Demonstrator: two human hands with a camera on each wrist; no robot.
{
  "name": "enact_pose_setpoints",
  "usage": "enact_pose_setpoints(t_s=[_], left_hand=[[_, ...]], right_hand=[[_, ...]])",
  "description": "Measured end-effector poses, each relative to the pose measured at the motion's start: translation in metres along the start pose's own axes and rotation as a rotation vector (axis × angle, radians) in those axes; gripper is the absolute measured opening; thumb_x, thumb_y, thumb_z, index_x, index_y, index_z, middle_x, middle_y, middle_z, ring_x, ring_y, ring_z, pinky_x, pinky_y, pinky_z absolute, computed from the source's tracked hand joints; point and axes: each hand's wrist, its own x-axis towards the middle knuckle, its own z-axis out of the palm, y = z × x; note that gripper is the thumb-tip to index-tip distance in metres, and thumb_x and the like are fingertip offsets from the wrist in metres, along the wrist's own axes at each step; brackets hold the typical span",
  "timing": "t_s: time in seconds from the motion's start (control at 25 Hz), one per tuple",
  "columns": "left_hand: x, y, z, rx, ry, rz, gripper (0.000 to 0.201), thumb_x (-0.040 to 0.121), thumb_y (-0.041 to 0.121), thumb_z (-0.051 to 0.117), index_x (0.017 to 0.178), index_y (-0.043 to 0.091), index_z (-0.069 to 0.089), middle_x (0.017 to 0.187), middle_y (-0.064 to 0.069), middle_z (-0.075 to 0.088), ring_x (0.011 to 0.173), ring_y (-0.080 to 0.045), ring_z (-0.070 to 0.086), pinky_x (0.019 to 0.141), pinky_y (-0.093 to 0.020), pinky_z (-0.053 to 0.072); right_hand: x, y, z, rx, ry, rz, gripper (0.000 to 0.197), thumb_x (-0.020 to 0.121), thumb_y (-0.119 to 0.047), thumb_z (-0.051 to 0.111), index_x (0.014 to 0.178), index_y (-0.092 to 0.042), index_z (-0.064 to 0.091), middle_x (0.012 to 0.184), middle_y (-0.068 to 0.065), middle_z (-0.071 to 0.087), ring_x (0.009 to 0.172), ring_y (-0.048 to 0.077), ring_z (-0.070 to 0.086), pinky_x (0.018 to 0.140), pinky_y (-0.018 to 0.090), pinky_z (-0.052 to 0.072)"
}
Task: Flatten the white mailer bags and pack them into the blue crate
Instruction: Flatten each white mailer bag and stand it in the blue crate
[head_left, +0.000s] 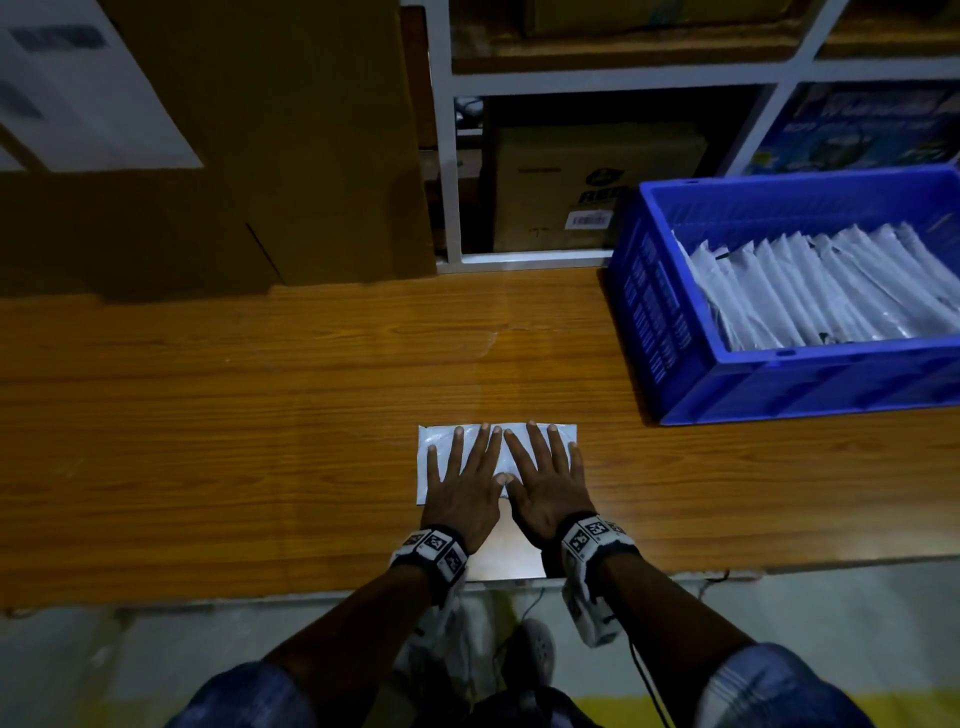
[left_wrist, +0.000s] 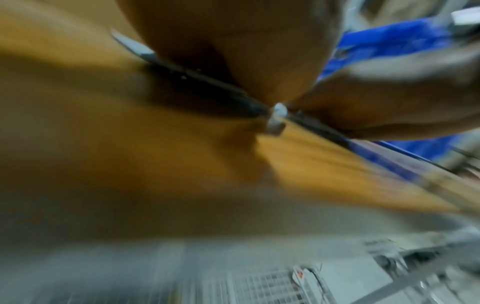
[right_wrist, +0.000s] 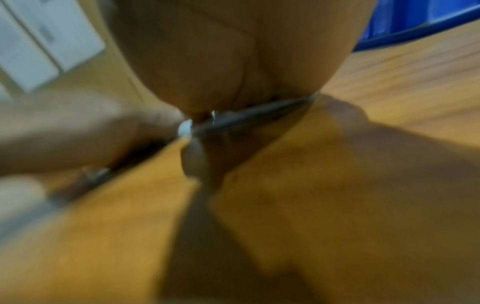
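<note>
both hands, left (head_left: 464, 483) and right (head_left: 545, 486), press flat with fingers spread on the flat white plastic mailer bag (head_left: 434, 449), long axis left-right on the wooden desk (head_left: 260, 415); blue plastic crate (head_left: 675, 322) lies far-right, nearer the right hand.

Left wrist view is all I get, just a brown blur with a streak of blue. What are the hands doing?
Observer: Both lie flat, fingers spread, the left hand and right hand pressing one white mailer bag on the wooden table.
Operator: And the blue?
Observer: A blue crate at the table's right, holding a row of white bags on edge.
Operator: Is the pressed bag touching the crate?
Observer: No, bare table separates them.
</note>
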Motion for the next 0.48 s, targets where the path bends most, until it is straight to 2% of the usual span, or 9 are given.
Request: enact_pose_setpoints(t_s=[0.08,0.12,0.24,0.32,0.48], left_hand=[[0.0,0.001,0.003,-0.023,-0.06,-0.032,0.063,0.095,0.045,-0.005,0.155,0.03,-0.018,0.164,0.01,-0.02,0.152,-0.024,-0.02,0.119,-0.058,-0.008],[0.001,0.0,0.003,-0.038,-0.059,-0.043,0.063,0.095,0.047,-0.007,0.155,0.032,-0.017,0.164,0.011,-0.02,0.152,-0.023,-0.02,0.119,-0.059,-0.007],[0.0,-0.001,0.001,-0.036,-0.061,-0.049,0.061,0.095,0.049,-0.01,0.154,0.036,-0.019,0.164,0.014,-0.019,0.152,-0.019,-0.019,0.12,-0.056,-0.007],[-0.001,-0.001,0.0,-0.036,-0.06,-0.038,0.062,0.093,0.05,-0.012,0.153,0.036,-0.022,0.164,0.015,-0.021,0.152,-0.018,-0.02,0.12,-0.055,-0.008],[0.0,-0.002,0.002,-0.031,-0.063,-0.046,0.061,0.1,0.048,0.0,0.159,0.032,-0.004,0.166,0.012,-0.012,0.154,-0.02,-0.011,0.12,-0.057,-0.002]], right_hand=[[-0.001,0.002,-0.007,0.023,-0.06,-0.015,0.067,0.099,-0.047,0.021,0.152,-0.039,-0.02,0.153,-0.007,-0.037,0.144,0.021,-0.033,0.117,0.047,-0.019],[-0.001,0.003,-0.011,0.044,-0.052,-0.026,0.069,0.098,-0.045,0.024,0.152,-0.038,-0.017,0.153,-0.007,-0.035,0.145,0.021,-0.031,0.117,0.047,-0.018],[-0.005,0.003,-0.015,0.059,0.113,-0.045,0.06,0.102,-0.046,0.018,0.155,-0.038,-0.007,0.158,-0.006,-0.026,0.146,0.021,-0.028,0.119,0.046,-0.014],[-0.006,0.002,-0.01,0.022,0.124,-0.042,0.057,0.102,-0.047,0.013,0.155,-0.038,-0.008,0.159,-0.006,-0.026,0.146,0.02,-0.028,0.12,0.046,-0.014],[-0.005,0.001,0.007,0.001,0.141,-0.018,0.057,0.103,-0.046,0.01,0.155,-0.037,-0.011,0.161,-0.005,-0.026,0.146,0.018,-0.029,0.12,0.048,-0.011]])
